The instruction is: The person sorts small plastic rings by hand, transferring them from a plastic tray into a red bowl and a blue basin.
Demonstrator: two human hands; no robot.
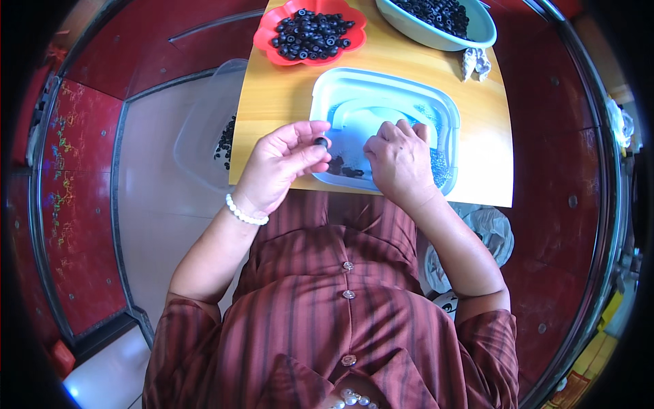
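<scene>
Pinched between the thumb and fingers of my left hand [283, 160] is a small round black part [321, 142]. This hand is over the near left edge of a pale blue-white plastic tray [318, 102]. My right hand [403, 163] is over the tray's right half, its fingers curled in and pressed together. Whatever those fingers hold, if anything, is hidden. Small dark bits [346, 167] lie in the tray's near left corner. Tiny shiny metal-looking pieces [440, 167] are heaped along its right side.
A red flower-shaped bowl [264, 37] of black ring-shaped parts stands far left on the wooden table [272, 95]. Far right is a pale teal basin [436, 39] with similar parts, beside crumpled white material [475, 65]. A clear bin [194, 140] sits lower left, white plastic bags [492, 235] lower right.
</scene>
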